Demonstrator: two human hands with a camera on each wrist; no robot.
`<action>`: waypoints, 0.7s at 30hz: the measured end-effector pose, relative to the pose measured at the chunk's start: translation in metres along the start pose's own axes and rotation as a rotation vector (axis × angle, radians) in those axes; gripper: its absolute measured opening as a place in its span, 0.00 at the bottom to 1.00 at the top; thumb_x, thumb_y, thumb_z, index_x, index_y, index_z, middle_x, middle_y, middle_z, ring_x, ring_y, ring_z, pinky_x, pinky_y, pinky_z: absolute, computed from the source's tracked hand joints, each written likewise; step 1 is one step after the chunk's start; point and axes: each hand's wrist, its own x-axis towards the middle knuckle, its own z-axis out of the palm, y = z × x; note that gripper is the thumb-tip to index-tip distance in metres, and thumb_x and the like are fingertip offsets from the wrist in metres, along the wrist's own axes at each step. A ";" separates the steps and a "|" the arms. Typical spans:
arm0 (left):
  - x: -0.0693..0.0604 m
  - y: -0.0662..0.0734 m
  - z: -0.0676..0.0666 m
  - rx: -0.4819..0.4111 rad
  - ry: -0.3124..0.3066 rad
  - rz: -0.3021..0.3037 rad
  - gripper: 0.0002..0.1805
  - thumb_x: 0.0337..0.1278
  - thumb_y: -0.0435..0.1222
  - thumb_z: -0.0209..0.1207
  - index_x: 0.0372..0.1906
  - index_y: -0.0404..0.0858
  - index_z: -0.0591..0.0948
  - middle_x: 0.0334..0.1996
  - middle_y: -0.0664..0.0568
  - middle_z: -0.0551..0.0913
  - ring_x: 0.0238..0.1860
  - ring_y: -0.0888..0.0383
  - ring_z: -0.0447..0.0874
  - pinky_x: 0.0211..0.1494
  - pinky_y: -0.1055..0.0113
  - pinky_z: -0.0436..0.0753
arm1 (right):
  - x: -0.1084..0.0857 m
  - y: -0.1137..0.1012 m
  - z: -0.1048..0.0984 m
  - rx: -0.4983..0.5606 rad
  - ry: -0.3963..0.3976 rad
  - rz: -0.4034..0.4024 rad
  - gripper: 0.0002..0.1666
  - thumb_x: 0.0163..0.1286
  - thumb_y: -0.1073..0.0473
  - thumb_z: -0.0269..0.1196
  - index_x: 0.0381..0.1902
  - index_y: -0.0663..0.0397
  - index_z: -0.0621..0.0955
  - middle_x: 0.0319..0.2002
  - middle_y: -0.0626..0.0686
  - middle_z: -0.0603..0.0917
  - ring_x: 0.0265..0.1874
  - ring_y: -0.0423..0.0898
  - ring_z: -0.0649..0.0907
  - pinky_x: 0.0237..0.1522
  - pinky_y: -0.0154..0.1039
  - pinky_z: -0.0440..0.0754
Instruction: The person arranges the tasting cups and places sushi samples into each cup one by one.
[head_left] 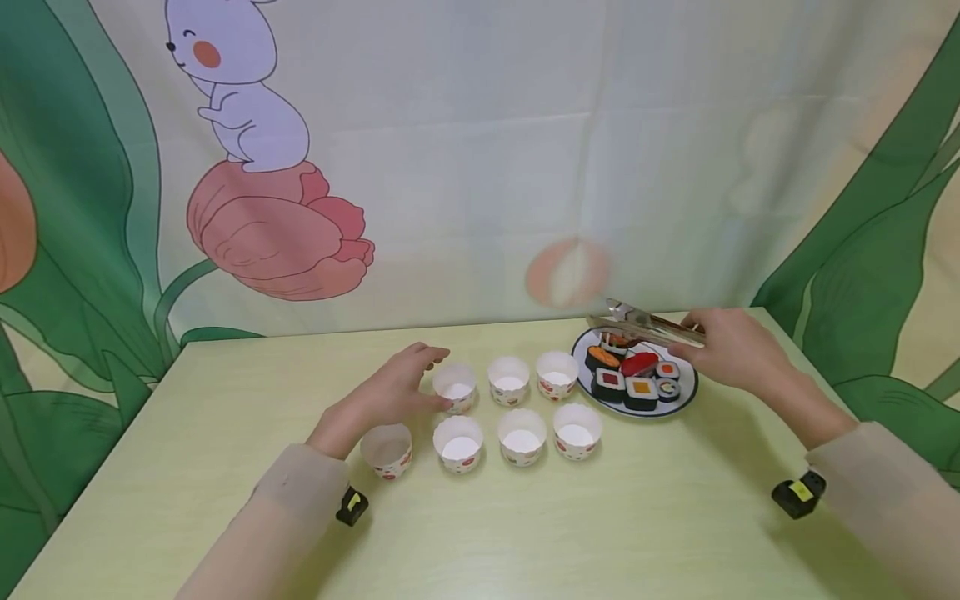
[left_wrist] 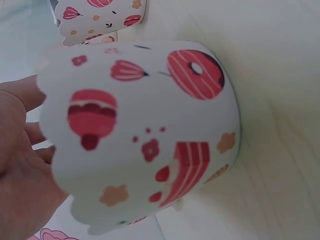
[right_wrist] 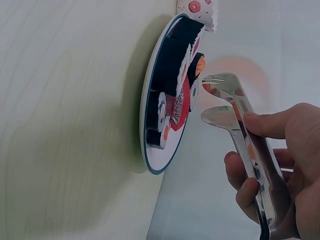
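My left hand (head_left: 393,387) is at the left end of the back row of paper cups, thumb and fingers spread around the back-left cup (head_left: 456,388); whether they touch it I cannot tell. In the left wrist view, a white cup with pink sweets printed on it (left_wrist: 150,130) hides part of that hand. My right hand (head_left: 731,346) grips metal tongs (right_wrist: 250,150) over a blue-rimmed plate (head_left: 687,390). Their fork and spoon ends stand apart with nothing seen between them. On the plate lie several toy sushi pieces, including a red-topped one (head_left: 640,364) and rolls with dark wraps (head_left: 641,393).
Several more paper cups stand upright in two rows, among them the front-left cup (head_left: 387,451) below my left wrist and the front-right cup (head_left: 577,432) near the plate. The pale wooden table (head_left: 525,533) ends at a printed curtain (head_left: 465,183) behind.
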 end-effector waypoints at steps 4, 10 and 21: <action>0.001 0.000 0.000 0.007 -0.008 -0.004 0.41 0.59 0.38 0.73 0.72 0.27 0.68 0.64 0.34 0.73 0.64 0.39 0.73 0.65 0.47 0.75 | 0.000 0.003 -0.002 -0.001 -0.012 -0.006 0.25 0.69 0.51 0.69 0.52 0.69 0.82 0.39 0.60 0.86 0.31 0.52 0.80 0.31 0.49 0.79; 0.002 0.001 -0.001 0.015 -0.020 -0.010 0.41 0.59 0.38 0.73 0.72 0.26 0.68 0.63 0.34 0.73 0.64 0.39 0.74 0.64 0.47 0.76 | 0.000 0.008 -0.004 -0.002 -0.033 -0.015 0.26 0.68 0.50 0.70 0.50 0.69 0.83 0.37 0.58 0.86 0.31 0.52 0.81 0.32 0.51 0.80; 0.006 -0.002 0.000 0.020 -0.038 -0.016 0.41 0.59 0.38 0.73 0.72 0.25 0.68 0.62 0.34 0.75 0.62 0.39 0.76 0.64 0.49 0.77 | 0.000 0.009 -0.009 -0.004 -0.050 -0.024 0.25 0.67 0.49 0.71 0.47 0.67 0.84 0.35 0.55 0.86 0.28 0.48 0.81 0.27 0.46 0.78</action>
